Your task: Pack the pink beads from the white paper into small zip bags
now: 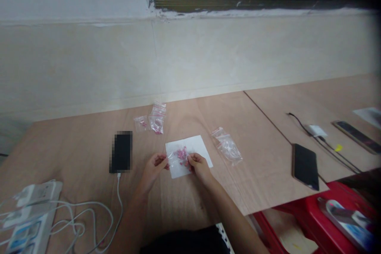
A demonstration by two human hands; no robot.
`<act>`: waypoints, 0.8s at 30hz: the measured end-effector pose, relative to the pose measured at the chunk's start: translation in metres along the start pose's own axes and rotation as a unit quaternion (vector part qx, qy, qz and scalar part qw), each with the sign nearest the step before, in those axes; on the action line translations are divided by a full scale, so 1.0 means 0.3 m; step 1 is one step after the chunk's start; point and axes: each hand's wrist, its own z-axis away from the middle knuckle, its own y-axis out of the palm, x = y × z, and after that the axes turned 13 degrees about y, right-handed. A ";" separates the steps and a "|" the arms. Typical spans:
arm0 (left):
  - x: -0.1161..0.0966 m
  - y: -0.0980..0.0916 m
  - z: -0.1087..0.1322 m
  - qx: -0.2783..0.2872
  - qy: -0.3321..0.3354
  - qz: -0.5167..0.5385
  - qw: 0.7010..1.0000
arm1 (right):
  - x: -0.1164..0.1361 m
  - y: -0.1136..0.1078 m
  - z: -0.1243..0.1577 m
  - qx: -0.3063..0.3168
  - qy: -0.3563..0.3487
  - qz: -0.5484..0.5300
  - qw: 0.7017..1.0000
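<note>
Head view: white paper sheet (195, 145) on plywood table (190, 117) below plastered wall (208, 55)

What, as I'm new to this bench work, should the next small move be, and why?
Probably nudge the small pink pieces into a tighter heap on the white paper sheet. They lie loosely scattered between the left hand and the right hand, and both hands are already at the heap's edges.

Pink beads (181, 154) on a white paper sheet (195, 145), clear plastic bags (228, 147), light tan wood-grain tabletop (190, 117), black phone (305, 166), white power strip (31, 216), bright red plastic stool (312, 210).
</note>
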 end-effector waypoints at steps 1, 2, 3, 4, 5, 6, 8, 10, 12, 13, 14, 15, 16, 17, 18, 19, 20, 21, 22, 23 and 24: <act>-0.002 0.005 -0.002 0.000 0.001 0.003 1.000 | 0.001 0.000 -0.001 0.001 0.001 0.001 1.000; -0.004 0.011 -0.005 0.002 0.002 0.007 1.000 | 0.001 -0.001 -0.001 0.002 0.002 0.001 1.000; -0.006 0.016 -0.009 0.004 0.003 0.012 1.000 | 0.002 -0.001 -0.002 0.004 0.003 0.003 1.000; -0.008 0.020 -0.013 0.006 0.005 0.016 1.000 | 0.002 -0.002 -0.003 0.007 0.004 0.004 1.000; -0.011 0.024 -0.018 0.008 0.007 0.020 1.000 | 0.002 -0.002 -0.004 0.009 0.005 0.005 1.000; -0.014 0.028 -0.024 0.009 0.011 0.022 1.000 | 0.002 -0.002 -0.005 0.012 0.005 0.005 1.000; -0.020 0.036 -0.034 0.012 0.019 0.026 0.999 | 0.001 -0.002 -0.008 0.017 0.005 0.006 1.000; -0.027 0.043 -0.043 0.019 0.024 0.028 0.999 | 0.000 -0.003 -0.010 0.019 0.002 0.005 1.000; -0.033 0.049 -0.050 0.028 0.031 0.029 0.999 | -0.003 -0.003 -0.013 0.021 -0.001 0.003 1.000; -0.037 0.050 -0.052 0.031 0.034 0.028 0.999 | -0.004 -0.004 -0.015 0.023 -0.002 0.001 1.000; -0.041 0.051 -0.055 0.034 0.037 0.027 0.998 | -0.006 -0.004 -0.018 0.025 -0.002 -0.001 1.000; -0.045 0.051 -0.057 0.036 0.039 0.023 0.998 | -0.007 -0.006 -0.021 0.027 -0.002 -0.003 1.000; -0.050 0.050 -0.059 0.038 0.040 0.019 0.998 | -0.009 -0.007 -0.025 0.030 0.000 -0.006 1.000; -0.056 0.049 -0.061 0.040 0.040 0.014 0.998 | -0.010 -0.009 -0.030 0.034 0.003 -0.008 0.999; -0.062 0.049 -0.064 0.042 0.040 0.008 0.998 | -0.012 -0.011 -0.035 0.037 0.007 -0.010 0.999; -0.069 0.049 -0.066 0.044 0.040 0.003 0.998 | -0.013 -0.014 -0.040 0.040 0.011 -0.012 0.999; -0.076 0.050 -0.069 0.045 0.041 -0.001 0.998 | -0.014 -0.016 -0.044 0.043 0.014 -0.013 0.999; -0.083 0.052 -0.071 0.044 0.042 -0.002 0.998 | -0.015 -0.018 -0.047 0.045 0.017 -0.014 0.999; -0.089 0.055 -0.072 0.042 0.043 -0.002 0.998 | -0.015 -0.019 -0.050 0.047 0.020 -0.014 0.999; -0.096 0.058 -0.072 0.039 0.043 -0.001 0.998 | -0.015 -0.021 -0.051 0.049 0.023 -0.014 0.998; -0.101 0.061 -0.071 0.036 0.043 0.000 0.998 | -0.014 -0.021 -0.052 0.050 0.025 -0.015 0.998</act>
